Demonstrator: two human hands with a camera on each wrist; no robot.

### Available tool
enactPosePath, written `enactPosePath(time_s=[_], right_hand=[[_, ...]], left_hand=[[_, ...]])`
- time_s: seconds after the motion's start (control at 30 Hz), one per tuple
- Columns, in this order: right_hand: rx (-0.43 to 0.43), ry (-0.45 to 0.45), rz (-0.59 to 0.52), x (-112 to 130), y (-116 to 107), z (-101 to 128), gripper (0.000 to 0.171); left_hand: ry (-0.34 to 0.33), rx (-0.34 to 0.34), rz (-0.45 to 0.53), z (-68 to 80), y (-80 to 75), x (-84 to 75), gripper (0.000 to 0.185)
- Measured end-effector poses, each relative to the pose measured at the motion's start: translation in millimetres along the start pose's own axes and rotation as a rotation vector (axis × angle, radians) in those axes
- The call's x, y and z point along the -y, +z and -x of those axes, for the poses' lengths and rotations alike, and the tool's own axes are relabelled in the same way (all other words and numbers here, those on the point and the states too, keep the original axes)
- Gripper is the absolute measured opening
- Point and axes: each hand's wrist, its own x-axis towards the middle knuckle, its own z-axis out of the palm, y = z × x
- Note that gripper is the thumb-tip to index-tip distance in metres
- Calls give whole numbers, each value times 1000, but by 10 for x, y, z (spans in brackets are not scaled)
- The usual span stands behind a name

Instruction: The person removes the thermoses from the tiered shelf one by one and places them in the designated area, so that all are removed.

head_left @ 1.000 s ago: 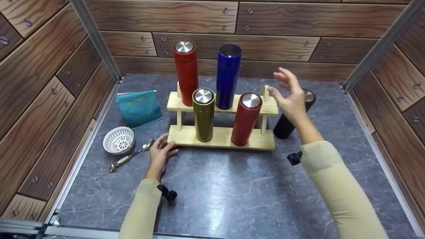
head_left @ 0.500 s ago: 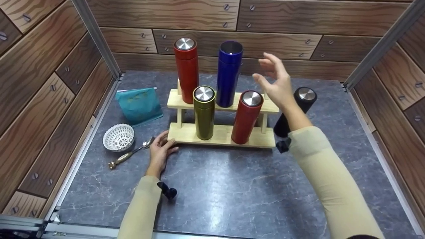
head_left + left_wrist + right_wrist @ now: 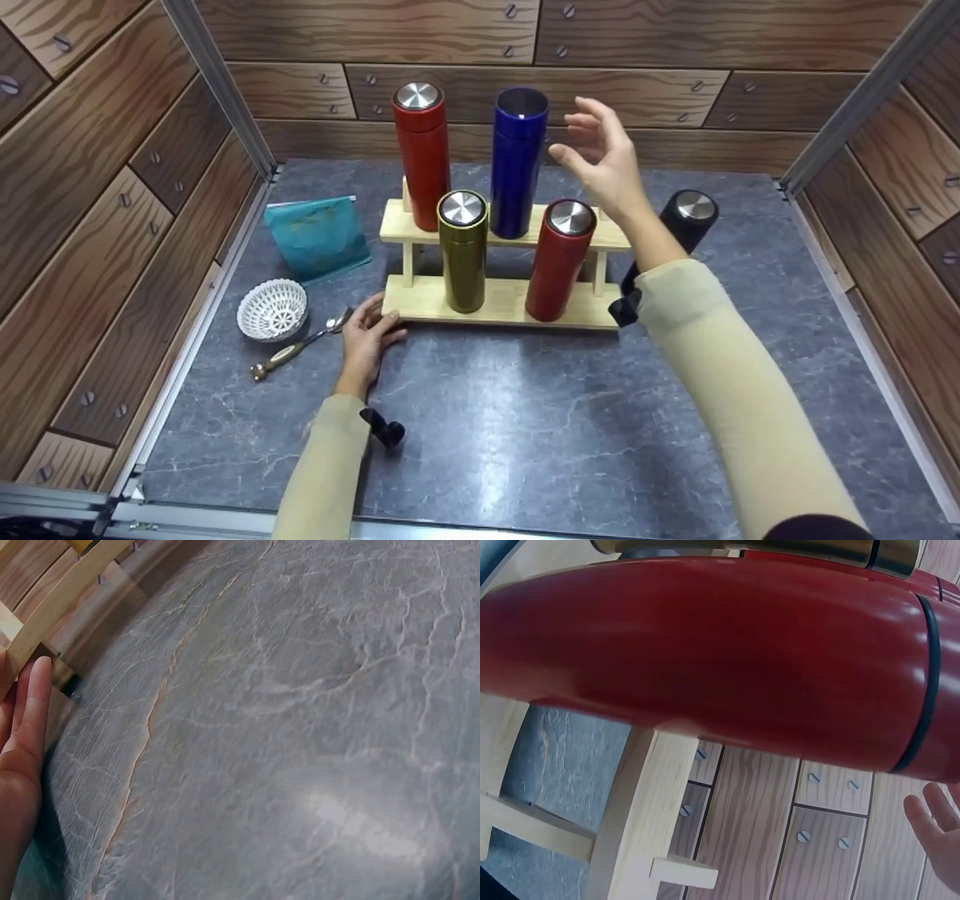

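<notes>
Right hand (image 3: 604, 161) has risen toward the glossy blue flask (image 3: 516, 161) — fingers spread.

My right forearm covers the lower body of the black flask (image 3: 686, 217), so only its cap and upper part show in the head view. On my left wrist view my left hand (image 3: 19, 757) is cut off by the left edge, with just a strip of the wooden rack (image 3: 60, 596) in the corner. My right wrist view crops the red flask (image 3: 720, 652) at both ends and shows only the fingertips (image 3: 930, 829) of my right hand at the lower right edge.
</notes>
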Motion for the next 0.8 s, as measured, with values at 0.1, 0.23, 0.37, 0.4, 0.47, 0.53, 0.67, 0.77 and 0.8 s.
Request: enactPosePath(time_s=[0.1, 0.23, 0.37, 0.4, 0.47, 0.53, 0.67, 0.77, 0.8], right_hand=[[16, 22, 29, -105, 24, -34, 61], [42, 69, 44, -246, 51, -105, 68], [72, 111, 28, -288, 70, -148, 74], [82, 117, 19, -299, 75, -156, 75], [97, 128, 7, -300, 85, -169, 77], [110, 132, -3, -305, 94, -186, 78], [131, 145, -4, -307, 122, -233, 81], [149, 156, -3, -312, 147, -266, 82], [155, 159, 4, -315, 156, -275, 82]], left_hand=[[-6, -8, -11, 8, -1, 20, 50], [3, -7, -7, 1, 0, 25, 49], [11, 1, 5, 2, 6, 8, 48], [13, 3, 5, 4, 7, 3, 48], [13, 4, 0, 5, 7, -4, 48], [13, 2, -7, 3, 5, -6, 48], [12, -3, -17, -6, -2, -8, 49], [7, -3, -12, 0, -1, 0, 50], [2, -4, -9, 4, -1, 3, 50]])
